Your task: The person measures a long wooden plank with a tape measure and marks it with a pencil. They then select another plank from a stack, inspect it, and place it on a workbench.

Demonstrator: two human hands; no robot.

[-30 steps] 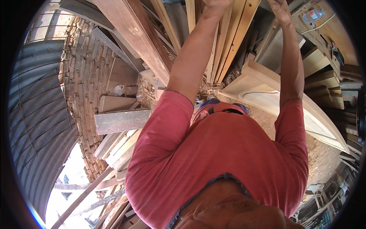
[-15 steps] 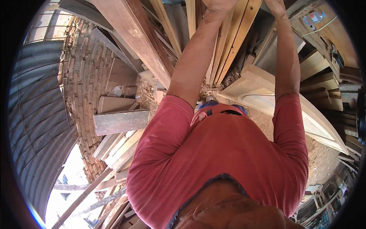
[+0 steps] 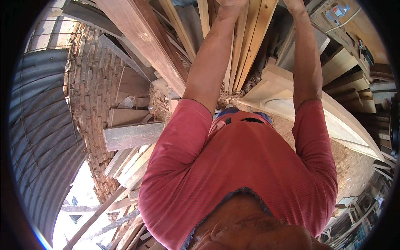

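Both my arms reach away from me to the top of the head view. My left hand (image 3: 232, 4) is cut off by the upper rim beside light yellow boards (image 3: 256, 37) that stand on end; its fingers are out of sight. To the right of those boards is my right hand (image 3: 294, 6), also cropped at the rim, so any grip stays hidden. Left of my left forearm leans a thick reddish-brown plank (image 3: 139, 39). A pale panel with a curved edge (image 3: 325, 112) stands beneath and beyond my right forearm.
Along the left run a brick wall (image 3: 89, 83) and corrugated metal sheeting (image 3: 41, 125). Short boards (image 3: 133, 135) jut out near the wall. Several stacked timbers (image 3: 354, 91) lie at the right, near a plastic bottle (image 3: 338, 11) on a wooden surface.
My right forearm and hand have shifted slightly left. My left hand has also moved a little left, still at the top rim. The whole view has turned slightly.
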